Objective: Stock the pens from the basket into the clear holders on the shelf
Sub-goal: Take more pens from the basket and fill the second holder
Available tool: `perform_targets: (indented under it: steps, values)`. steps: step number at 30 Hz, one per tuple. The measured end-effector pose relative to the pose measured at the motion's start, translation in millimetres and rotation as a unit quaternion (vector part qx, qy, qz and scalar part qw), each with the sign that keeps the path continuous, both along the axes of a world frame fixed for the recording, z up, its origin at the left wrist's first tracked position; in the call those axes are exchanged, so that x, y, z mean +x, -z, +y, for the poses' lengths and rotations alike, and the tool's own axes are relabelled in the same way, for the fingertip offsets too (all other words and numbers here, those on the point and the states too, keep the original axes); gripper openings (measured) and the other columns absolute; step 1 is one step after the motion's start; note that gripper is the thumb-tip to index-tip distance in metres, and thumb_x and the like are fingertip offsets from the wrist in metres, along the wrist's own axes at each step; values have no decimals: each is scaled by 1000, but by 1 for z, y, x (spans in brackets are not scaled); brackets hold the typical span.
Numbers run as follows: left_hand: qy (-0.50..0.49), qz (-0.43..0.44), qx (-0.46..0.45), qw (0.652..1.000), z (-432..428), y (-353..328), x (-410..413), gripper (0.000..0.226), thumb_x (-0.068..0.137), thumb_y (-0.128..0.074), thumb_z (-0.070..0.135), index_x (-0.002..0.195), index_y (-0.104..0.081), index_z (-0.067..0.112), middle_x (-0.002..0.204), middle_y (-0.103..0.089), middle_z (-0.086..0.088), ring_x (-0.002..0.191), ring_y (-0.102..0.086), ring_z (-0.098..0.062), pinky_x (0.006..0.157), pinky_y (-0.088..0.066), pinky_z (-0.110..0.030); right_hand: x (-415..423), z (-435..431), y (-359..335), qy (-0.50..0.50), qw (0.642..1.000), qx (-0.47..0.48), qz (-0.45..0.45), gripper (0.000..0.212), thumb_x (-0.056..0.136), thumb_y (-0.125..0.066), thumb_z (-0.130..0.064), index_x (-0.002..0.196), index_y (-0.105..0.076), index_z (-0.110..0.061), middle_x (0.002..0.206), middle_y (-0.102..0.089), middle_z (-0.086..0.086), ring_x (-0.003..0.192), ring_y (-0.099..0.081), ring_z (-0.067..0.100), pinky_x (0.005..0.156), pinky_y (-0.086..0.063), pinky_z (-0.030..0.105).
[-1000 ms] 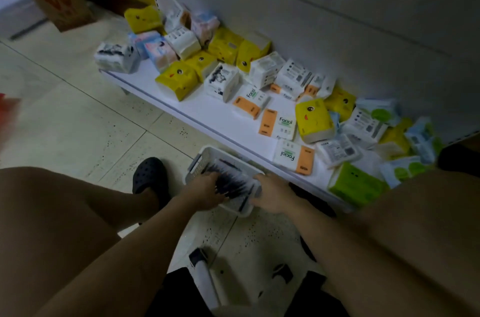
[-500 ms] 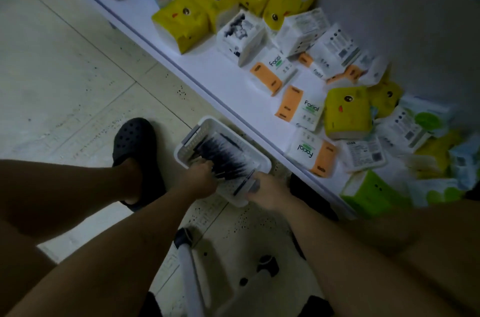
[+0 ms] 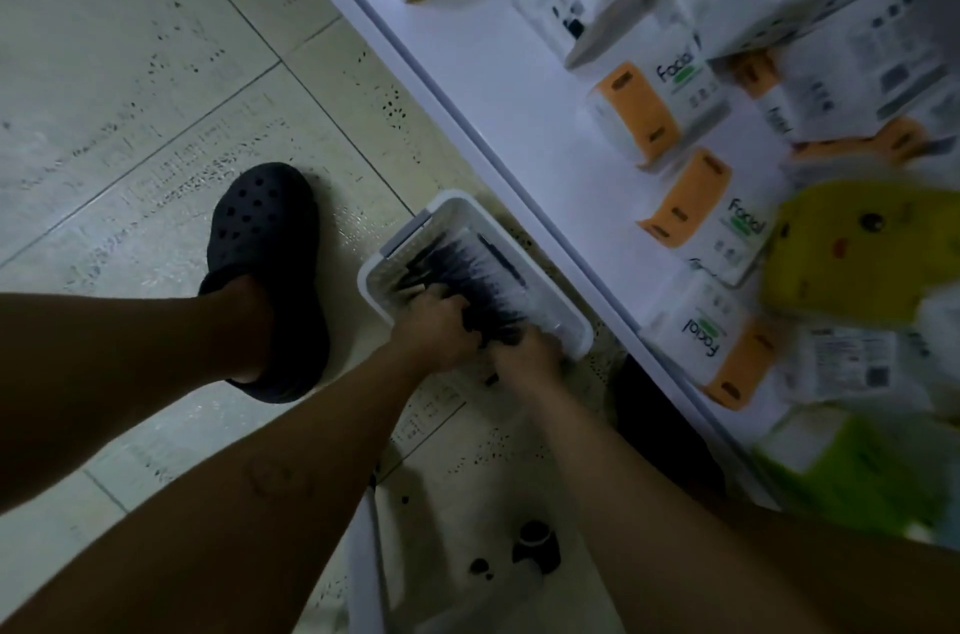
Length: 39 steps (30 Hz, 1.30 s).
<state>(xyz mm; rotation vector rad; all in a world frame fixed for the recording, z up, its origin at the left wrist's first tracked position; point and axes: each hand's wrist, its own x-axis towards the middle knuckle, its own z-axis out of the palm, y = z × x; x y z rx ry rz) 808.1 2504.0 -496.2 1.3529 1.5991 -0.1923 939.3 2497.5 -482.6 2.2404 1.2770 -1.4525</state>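
On the tiled floor [image 3: 156, 124], touching the front edge of a low white shelf [image 3: 467, 62], sits a small white basket [image 3: 415, 238] with slotted walls and a grey handle at its far end. It holds a thick heap of dark pens [image 3: 483, 280], lying side by side across the basket, with pale tips showing along the shelf side. Both hands reach into the near end of that heap. The left hand [image 3: 434, 337] has its fingers curled round a bunch of pens, and the right hand [image 3: 524, 358], just beside it, curls its fingers round the same dark bunch. The fingertips are buried among the pens, and the hands cover the basket's near corner. Single pens cannot be told apart in the dim, smeared picture. Tissue packs [image 3: 654, 108] on the shelf blur toward the right edge. A dark clog [image 3: 265, 270] stands left of the basket.
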Motion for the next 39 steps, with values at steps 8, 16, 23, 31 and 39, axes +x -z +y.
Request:
perform_targets:
  steps: [8,16,23,31,39]
  values:
    - [56,52,-12,997,6,15,4,53,89,-56,44,130,-52,12,144,-30,-18,129,-35,-37,106,-36,-48,-4,7,10,86,996,-28,-13,43,84,-54,-27,120,-59,-5,121,-58,17,109,-53,34,96,-47,41]
    - [30,4,12,999,6,6,3,28,92,-59,29,113,-68,12,119,-59,-11,105,-56,-28,85,-48,-33,6,9,5,119,989,-70,54,21,95,-50,-12,112,-60,-5,110,-61,15,97,-55,29,84,-46,38]
    - [-122,-111,-68,984,19,-18,-2,17,87,-64,5,98,-71,15,103,-68,-10,89,-62,-21,72,-52,-28,9,-3,-7,184,979,86,25,25,95,-61,-22,113,-63,-6,103,-60,1,95,-55,14,76,-40,22]
    - [-126,-205,-141,960,6,-60,-13,97,77,-64,-8,152,-16,32,137,-45,-18,111,-57,-42,77,-58,-46,12,-15,-29,186,977,99,36,24,87,-61,-4,78,-55,-26,92,-66,5,87,-67,30,79,-57,53]
    - [-118,-264,-88,953,-16,-114,-2,110,70,-70,-10,148,-7,35,128,-52,-13,108,-59,-34,81,-57,-51,4,-30,-89,122,980,136,77,18,89,-51,-3,85,-57,-19,82,-66,4,76,-66,25,67,-59,40]
